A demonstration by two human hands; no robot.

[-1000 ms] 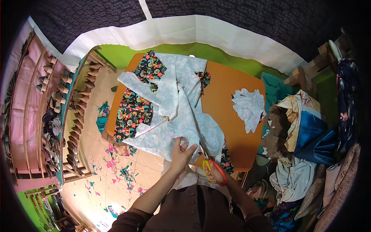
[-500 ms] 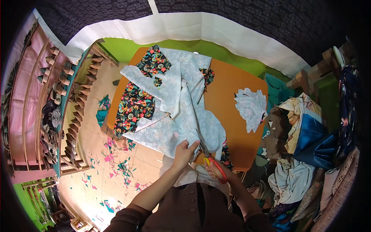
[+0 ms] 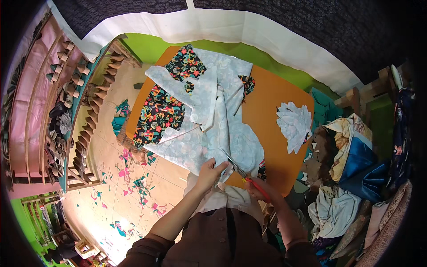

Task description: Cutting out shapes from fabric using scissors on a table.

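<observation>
A large piece of cloth lies rumpled over the table, its pale blue side [image 3: 207, 141] mostly up. Bright flowers on black [image 3: 161, 116] show where its printed face is turned up. My left hand [image 3: 210, 175] pinches the pale cloth at its near edge, thumb on top. My right hand [image 3: 259, 188] is closed around the red handles of a pair of scissors [image 3: 239, 170]. The scissor blades point away and to the left, with their tips at the cloth just right of my left thumb. Part of the handles is hidden in my right hand.
The orange-brown table [image 3: 267, 107] has a pile of pale cut pieces [image 3: 294, 127] at its right. Heaped fabrics [image 3: 333, 209] crowd the right side. A rack of wooden shoe lasts [image 3: 86, 129] stands left. Colourful scraps [image 3: 140, 187] litter the floor.
My right hand has moved slightly right and away from me, and the scissors slant more to the left. My left hand keeps its pinch on the cloth. The whole view has shifted a little.
</observation>
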